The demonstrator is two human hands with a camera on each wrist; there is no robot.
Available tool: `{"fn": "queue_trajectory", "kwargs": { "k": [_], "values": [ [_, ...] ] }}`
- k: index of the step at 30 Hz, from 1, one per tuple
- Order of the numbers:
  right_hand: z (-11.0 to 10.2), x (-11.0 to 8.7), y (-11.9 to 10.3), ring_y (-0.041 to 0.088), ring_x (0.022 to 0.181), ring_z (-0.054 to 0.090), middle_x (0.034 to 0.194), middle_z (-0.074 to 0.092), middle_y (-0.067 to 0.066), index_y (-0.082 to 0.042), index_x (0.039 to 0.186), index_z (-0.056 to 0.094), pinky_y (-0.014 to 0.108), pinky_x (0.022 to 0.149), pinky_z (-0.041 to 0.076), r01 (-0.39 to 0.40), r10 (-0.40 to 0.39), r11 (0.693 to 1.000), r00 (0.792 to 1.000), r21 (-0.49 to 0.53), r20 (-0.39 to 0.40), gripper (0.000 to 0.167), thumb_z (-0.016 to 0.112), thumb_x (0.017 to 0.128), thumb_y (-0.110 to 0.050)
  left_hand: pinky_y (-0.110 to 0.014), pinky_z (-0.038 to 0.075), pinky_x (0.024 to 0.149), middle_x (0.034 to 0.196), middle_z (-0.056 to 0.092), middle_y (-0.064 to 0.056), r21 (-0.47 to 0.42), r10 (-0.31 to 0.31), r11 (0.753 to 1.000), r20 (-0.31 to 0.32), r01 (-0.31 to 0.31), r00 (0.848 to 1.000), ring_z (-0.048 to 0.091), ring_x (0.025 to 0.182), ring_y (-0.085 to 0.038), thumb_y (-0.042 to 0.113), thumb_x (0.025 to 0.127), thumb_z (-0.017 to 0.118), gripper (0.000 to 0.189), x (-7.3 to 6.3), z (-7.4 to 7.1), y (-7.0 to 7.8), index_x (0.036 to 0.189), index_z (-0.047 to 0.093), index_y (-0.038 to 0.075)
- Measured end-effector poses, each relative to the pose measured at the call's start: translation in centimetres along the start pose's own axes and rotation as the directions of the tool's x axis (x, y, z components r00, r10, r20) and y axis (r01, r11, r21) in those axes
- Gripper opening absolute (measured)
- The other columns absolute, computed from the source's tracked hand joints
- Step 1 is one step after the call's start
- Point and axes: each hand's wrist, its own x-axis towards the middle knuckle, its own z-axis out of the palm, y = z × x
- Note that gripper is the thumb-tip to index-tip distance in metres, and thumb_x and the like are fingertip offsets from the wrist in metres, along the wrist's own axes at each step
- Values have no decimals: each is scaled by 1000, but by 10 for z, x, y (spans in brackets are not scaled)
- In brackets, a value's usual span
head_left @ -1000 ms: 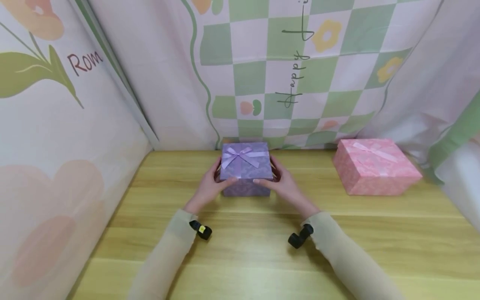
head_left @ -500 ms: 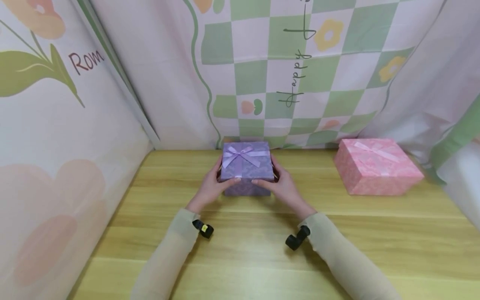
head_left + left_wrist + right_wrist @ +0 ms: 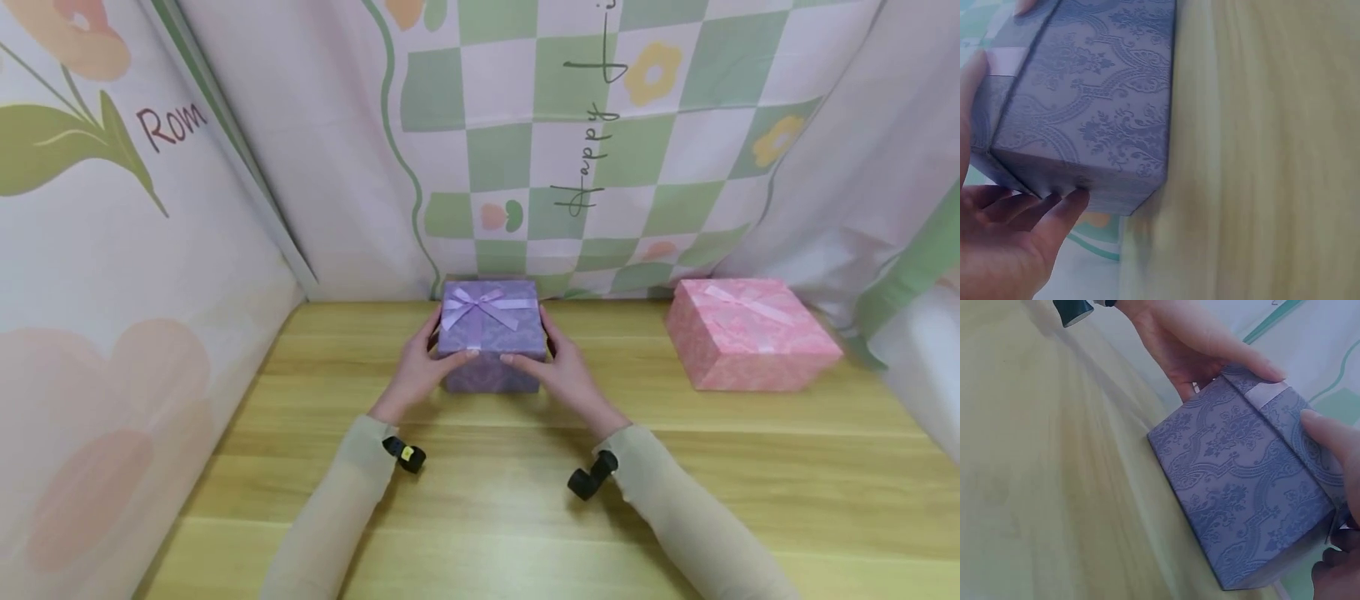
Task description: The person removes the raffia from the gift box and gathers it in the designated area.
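A purple patterned gift box stands on the wooden table near its back edge. Its lid carries a lilac ribbon tied in a bow. My left hand grips the lid from the left, thumb on the front rim and fingers along the side. From the right, my right hand holds the lid the same way, its thumb close to the other one. In the left wrist view, curled fingertips press the side of the box body just under the lid's edge. The right wrist view shows both thumbs on the lid's front band.
A pink gift box with a ribbon stands at the back right of the table. Behind the table hangs a green-and-white checked curtain. A white flowered cloth borders the left side.
The lid has risen slightly between my hands, and both thumbs have moved up with its front edge. The box body and the pink box stay in place.
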Motion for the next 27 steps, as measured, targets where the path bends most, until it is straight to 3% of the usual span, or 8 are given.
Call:
{"fn": "queue_trajectory", "kwargs": {
  "k": [2, 8, 12, 16, 21, 27],
  "values": [
    [0, 1, -2, 31, 149, 23, 166, 21, 9, -18, 164, 16, 44, 119, 25, 12, -12, 1000, 1000, -19, -9, 107, 85, 85, -40, -36, 34, 114, 162, 33, -12, 7, 3, 1000, 3, -3, 1000, 37, 144, -27, 30, 88, 83, 100, 1, -1, 2, 163, 20, 9],
    [-6, 5, -15, 32, 149, 21, 166, 21, 5, -26, 164, 18, 44, 119, 23, 40, -41, 998, 999, -49, -20, 103, 84, 86, -39, -33, 26, 118, 164, 26, -14, 13, 45, 999, -12, -45, 999, 29, 147, -24, 29, 96, 74, 91, 5, -6, 15, 163, 17, 7],
    [-11, 9, -29, 27, 149, 24, 165, 24, 5, -19, 163, 23, 40, 120, 23, 95, -96, 995, 995, -36, -33, 95, 81, 90, -32, -32, 23, 119, 162, 28, -17, -4, 133, 991, -87, -134, 987, 28, 148, -25, 22, 104, 62, 71, 9, -13, 27, 160, 25, 1],
    [-13, 11, -42, 25, 146, 32, 161, 34, 9, -7, 158, 35, 38, 118, 27, 197, -196, 980, 978, 3, -74, 78, 77, 93, -17, -32, 22, 119, 161, 31, -16, -1, 199, 979, -152, -202, 968, 28, 148, -25, 16, 105, 59, 61, 10, -22, 36, 157, 33, 0],
    [-11, 12, -53, 29, 136, 48, 152, 48, 14, -2, 148, 51, 42, 112, 39, 282, -275, 959, 953, 33, -129, 59, 74, 94, -2, -35, 25, 119, 159, 36, -18, 29, 265, 964, -225, -265, 938, 31, 147, -27, 3, 99, 66, 62, 7, -34, 44, 154, 40, 1],
    [-5, 11, -64, 35, 123, 58, 142, 57, 15, -3, 144, 56, 35, 99, 50, 247, -225, 957, 963, 152, -149, 51, 71, 95, -3, -41, 37, 112, 143, 57, -15, 201, 348, 935, -359, -292, 866, 51, 131, -30, -6, 89, 73, 58, 2, -47, 44, 144, 57, 7]
  ]
}}
